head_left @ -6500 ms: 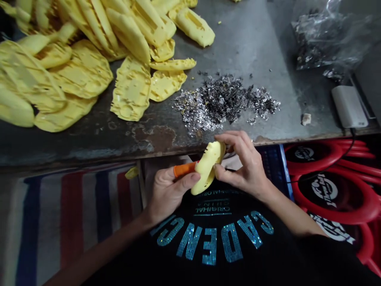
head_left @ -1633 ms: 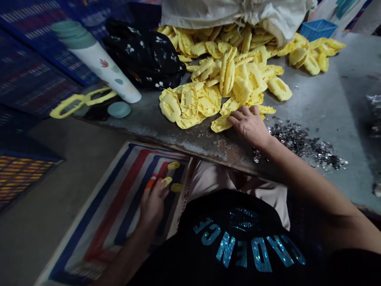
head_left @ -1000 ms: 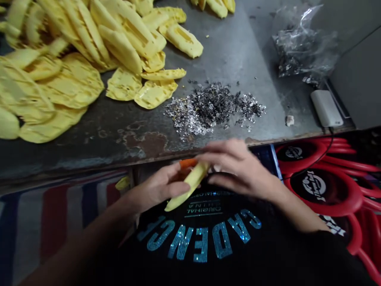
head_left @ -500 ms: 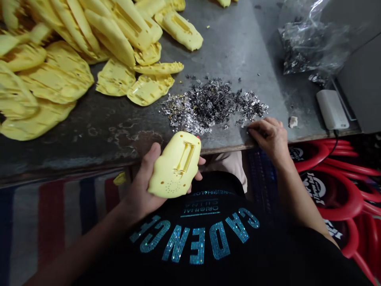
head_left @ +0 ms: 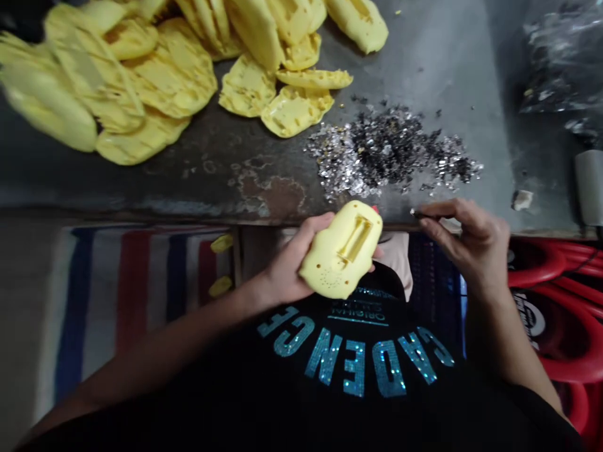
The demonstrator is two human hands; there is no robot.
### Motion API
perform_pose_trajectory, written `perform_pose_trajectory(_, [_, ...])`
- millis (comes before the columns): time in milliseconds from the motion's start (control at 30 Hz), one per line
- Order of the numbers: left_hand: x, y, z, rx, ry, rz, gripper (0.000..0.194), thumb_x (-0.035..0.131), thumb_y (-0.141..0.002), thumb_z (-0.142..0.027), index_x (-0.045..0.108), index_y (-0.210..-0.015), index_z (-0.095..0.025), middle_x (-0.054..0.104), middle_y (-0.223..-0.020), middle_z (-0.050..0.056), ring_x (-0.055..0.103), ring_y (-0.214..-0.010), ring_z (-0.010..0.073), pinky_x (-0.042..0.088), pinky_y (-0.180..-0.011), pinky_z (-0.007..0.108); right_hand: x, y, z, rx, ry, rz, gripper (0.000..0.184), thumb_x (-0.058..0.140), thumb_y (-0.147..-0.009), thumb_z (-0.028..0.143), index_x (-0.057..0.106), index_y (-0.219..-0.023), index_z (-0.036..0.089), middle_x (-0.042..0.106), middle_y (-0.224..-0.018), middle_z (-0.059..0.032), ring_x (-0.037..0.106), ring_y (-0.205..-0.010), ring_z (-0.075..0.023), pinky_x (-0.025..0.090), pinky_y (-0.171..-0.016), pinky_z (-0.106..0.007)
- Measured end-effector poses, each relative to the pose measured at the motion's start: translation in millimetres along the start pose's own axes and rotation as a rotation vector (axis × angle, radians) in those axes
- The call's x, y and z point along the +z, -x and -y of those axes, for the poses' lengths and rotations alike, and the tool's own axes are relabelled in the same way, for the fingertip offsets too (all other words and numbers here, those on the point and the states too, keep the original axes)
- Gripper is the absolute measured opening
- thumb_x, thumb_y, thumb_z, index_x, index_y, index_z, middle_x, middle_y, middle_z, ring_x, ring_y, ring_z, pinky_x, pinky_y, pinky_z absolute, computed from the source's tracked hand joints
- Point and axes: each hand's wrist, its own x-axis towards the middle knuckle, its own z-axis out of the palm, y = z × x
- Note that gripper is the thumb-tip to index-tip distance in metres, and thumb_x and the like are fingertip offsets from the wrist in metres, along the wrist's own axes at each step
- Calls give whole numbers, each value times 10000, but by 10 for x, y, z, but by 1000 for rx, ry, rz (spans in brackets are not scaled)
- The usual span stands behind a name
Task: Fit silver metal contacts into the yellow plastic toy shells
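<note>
My left hand (head_left: 294, 267) grips a yellow plastic shell (head_left: 342, 249) in front of my chest, its outer face with a rectangular slot turned up. To its right, my right hand (head_left: 468, 242) pinches a small shiny metal piece (head_left: 414, 213) between thumb and forefinger at the table's front edge. Just beyond both hands lies a heap of small silver and dark metal pieces (head_left: 386, 150) on the grey metal table (head_left: 226, 182).
A big pile of yellow shells (head_left: 155, 69) covers the table's far left. A clear bag (head_left: 560, 63) and a white box (head_left: 588, 185) sit at the right. Red plastic rings (head_left: 560, 314) are stacked below right; a striped sack (head_left: 136, 282) with several yellow bits lies below left.
My right hand has lifted off the metal heap with a small piece pinched in it and come toward the shell. The view shifted left; my left hand still holds the shell.
</note>
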Motion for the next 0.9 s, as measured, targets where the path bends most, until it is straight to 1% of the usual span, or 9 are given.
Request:
perform_pose_trajectory(100, [-1,-6,37,-23,-4,25,761,734,-985,-716,737,-1464,-123,921,-1124,155,891,-916,270,681,-847,323,62,-118,310,-111,-75,35,217,871,-1022,177,797,-1157,330,866,-971,30,776,-798,-215,551,-765,-406])
perform_pose_trajectory(167, [-26,-2,54,-21,-19,66,827,756,-972,-726,704,-1524,-112,917,-1134,168,891,-944,292,670,-831,327,103,-198,444,-149,-94,79,224,855,-1027,149,794,-1164,316,867,-1015,7,790,-839,-223,581,-778,-410])
perform_pose_trajectory(233, [-45,8,65,-9,-45,112,948,793,-935,-759,638,-1611,-112,909,-1174,185,891,-1002,324,671,-844,347,137,-260,506,-187,-86,106,198,848,-1034,157,794,-1158,302,875,-1073,-16,809,-897,-232,607,-811,-412])
perform_pose_trajectory(333, [-42,30,75,26,-73,131,1034,824,-903,-772,567,-1683,-142,891,-1263,189,883,-1087,358,683,-890,390,165,-308,520,-218,-68,124,183,852,-1040,174,790,-1160,297,881,-1089,-18,817,-909,-228,624,-834,-407])
perform_pose_trajectory(467, [-17,67,86,56,-83,116,918,787,-961,-696,571,-1682,-170,878,-1307,166,868,-1149,355,688,-913,403,176,-314,520,-236,-104,130,222,849,-1035,159,786,-1195,300,876,-1099,-22,822,-918,-221,649,-827,-388])
perform_pose_trajectory(600, [-17,82,94,35,-77,125,882,786,-960,-717,617,-1636,-178,879,-1281,164,864,-1153,365,691,-939,432,176,-300,517,-278,-106,126,243,830,-1045,168,806,-1242,307,874,-1112,-34,828,-937,-235,664,-817,-400])
perform_pose_trajectory(700, [-7,74,91,44,-65,142,865,792,-966,-710,621,-1626,-178,882,-1263,160,863,-1158,352,683,-977,427,168,-285,501,-305,-64,139,269,818,-1053,176,801,-1278,323,874,-1136,-36,817,-925,-241,661,-813,-422])
perform_pose_trajectory(767, [9,68,85,38,-74,158,891,801,-957,-727,615,-1628,-171,884,-1255,162,866,-1143,345,684,-961,410,162,-272,493,-341,-26,142,289,806,-1062,176,786,-1308,326,871,-1157,-39,802,-925,-237,649,-816,-427])
perform_pose_trajectory(900, [30,59,81,29,-109,188,929,780,-949,-780,622,-1620,-158,890,-1227,165,872,-1104,338,682,-834,355,157,-237,500,-398,33,137,362,783,-1074,185,759,-1401,340,869,-1186,-45,762,-917,-232,623,-809,-430])
